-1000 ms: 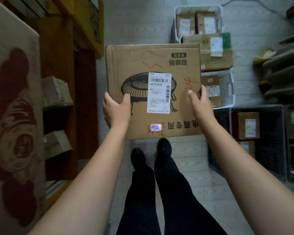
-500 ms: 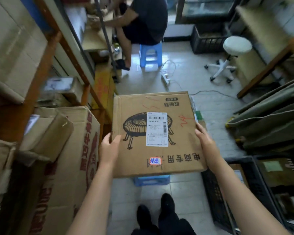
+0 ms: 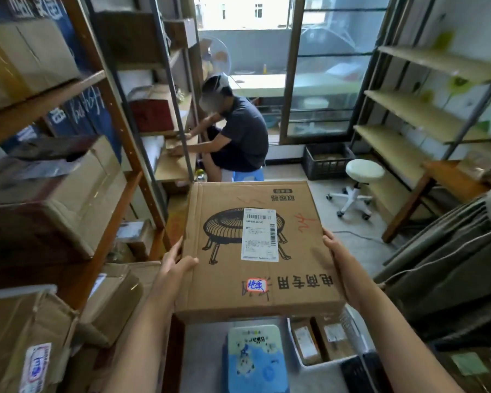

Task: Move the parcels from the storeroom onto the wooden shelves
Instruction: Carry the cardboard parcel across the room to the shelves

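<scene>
— What have you got there?

— A flat cardboard parcel (image 3: 255, 245), held level in front of me with both hands. My left hand (image 3: 172, 263) grips the near-left edge, thumb lying across the top face, the other fingers (image 3: 175, 248) curled along the side. My right hand (image 3: 338, 256) presses the right edge, its fingers wrapped down the side, so I can't tell how far under they reach.

— Anything printed on it?

— A line drawing of a round, caged heater on legs, a white shipping label (image 3: 259, 234) stuck over it, red scribbles to the right, and a small red-bordered sticker (image 3: 256, 285) near my edge.

— Where does the parcel sit in the room?

— In mid-air above the floor, over a blue stool (image 3: 255, 361) and a white bin of small boxes (image 3: 321, 344). To my left stand the brown wooden shelves (image 3: 119, 137), crammed with cartons. To the far right, pale shelves (image 3: 420, 114) are bare.

— Anybody else about?

— A person in a dark shirt (image 3: 238, 131) sits further off, bent over the left shelving. A white swivel stool (image 3: 360, 180) stands to the right of them, with a black crate (image 3: 326, 163) behind it by the glass door.
</scene>
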